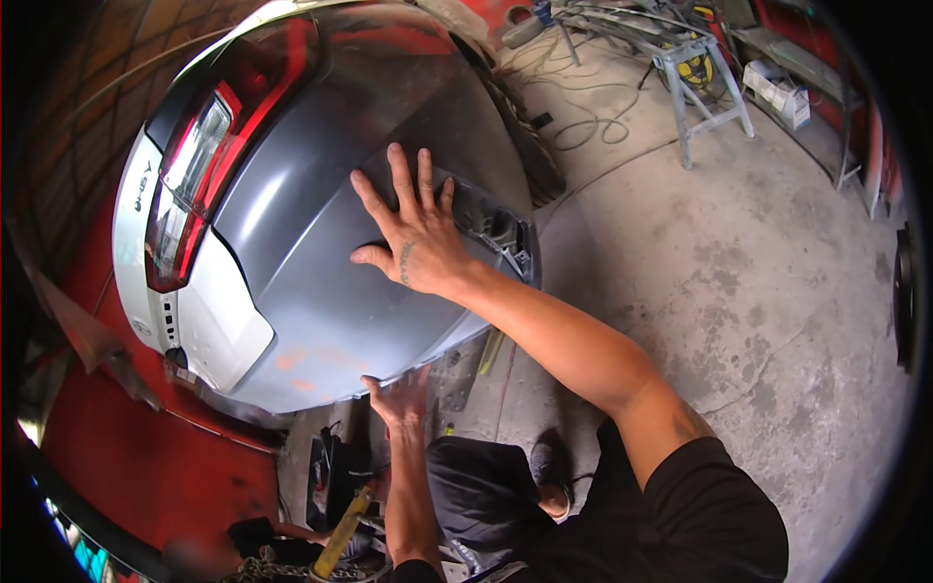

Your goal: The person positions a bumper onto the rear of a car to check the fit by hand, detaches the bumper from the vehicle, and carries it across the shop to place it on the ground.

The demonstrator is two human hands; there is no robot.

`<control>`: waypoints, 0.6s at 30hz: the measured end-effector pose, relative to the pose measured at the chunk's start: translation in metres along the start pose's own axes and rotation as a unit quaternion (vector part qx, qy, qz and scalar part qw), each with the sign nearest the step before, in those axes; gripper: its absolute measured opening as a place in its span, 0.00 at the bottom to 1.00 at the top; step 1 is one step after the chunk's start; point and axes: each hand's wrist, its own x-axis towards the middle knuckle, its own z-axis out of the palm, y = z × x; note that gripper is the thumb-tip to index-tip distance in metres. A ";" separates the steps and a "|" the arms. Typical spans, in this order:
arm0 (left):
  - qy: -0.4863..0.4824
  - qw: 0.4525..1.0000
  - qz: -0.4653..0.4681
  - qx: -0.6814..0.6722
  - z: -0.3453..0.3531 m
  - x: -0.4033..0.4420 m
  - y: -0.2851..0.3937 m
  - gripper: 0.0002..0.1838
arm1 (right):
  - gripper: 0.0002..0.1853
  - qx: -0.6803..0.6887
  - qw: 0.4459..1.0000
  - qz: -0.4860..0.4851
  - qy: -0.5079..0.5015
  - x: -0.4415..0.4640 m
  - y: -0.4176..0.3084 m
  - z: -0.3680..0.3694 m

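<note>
Touching gray panel [340, 262] — right hand [420, 228], left hand [398, 396] — white box [775, 94] well apart.

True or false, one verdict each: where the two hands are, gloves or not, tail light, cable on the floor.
1. The right hand is spread over the grey body panel. True.
2. The left hand is up at the tail light. False: it is at the panel's lower edge, below the right hand.
3. Both hands are gloved. False: both are bare.
4. The tail light is lying on the floor. False: it is in place on the vehicle, beside the grey panel.
5. A cable or hose lies looped on the floor, near a metal stand. True.
</note>
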 end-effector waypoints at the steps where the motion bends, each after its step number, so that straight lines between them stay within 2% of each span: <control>1: 0.018 1.000 -0.006 -0.012 0.010 -0.006 -0.001 0.54 | 0.52 0.001 1.000 0.000 -0.002 0.000 0.000 0.000; 2: 0.036 0.999 -0.011 -0.025 0.016 -0.010 -0.003 0.51 | 0.52 0.001 1.000 0.001 -0.004 0.000 0.000 0.000; 6: 0.028 0.999 0.011 -0.017 0.020 -0.011 -0.004 0.51 | 0.52 -0.001 1.000 0.008 -0.011 0.001 -0.002 -0.001; 8: -0.006 1.000 0.007 0.010 0.014 -0.012 -0.002 0.49 | 0.52 0.001 1.000 0.004 -0.018 0.001 -0.002 -0.001; 9: -0.053 0.998 -0.031 -0.033 -0.003 -0.001 0.002 0.52 | 0.52 -0.013 1.000 0.006 -0.003 0.001 -0.001 0.000; 10: -0.058 0.998 -0.014 -0.001 -0.006 0.000 0.002 0.53 | 0.52 -0.022 1.000 0.003 0.011 0.001 -0.003 0.003; 13: -0.016 0.999 0.019 -0.021 -0.005 -0.001 0.003 0.54 | 0.51 -0.013 1.000 0.001 0.008 0.003 -0.006 0.005; 15: -0.070 0.997 0.001 -0.015 -0.003 0.001 0.002 0.55 | 0.52 -0.008 1.000 0.001 -0.004 0.005 -0.008 0.002; 18: -0.055 0.998 0.002 -0.022 0.000 -0.002 0.001 0.56 | 0.52 -0.016 1.000 0.001 -0.007 0.004 -0.009 0.001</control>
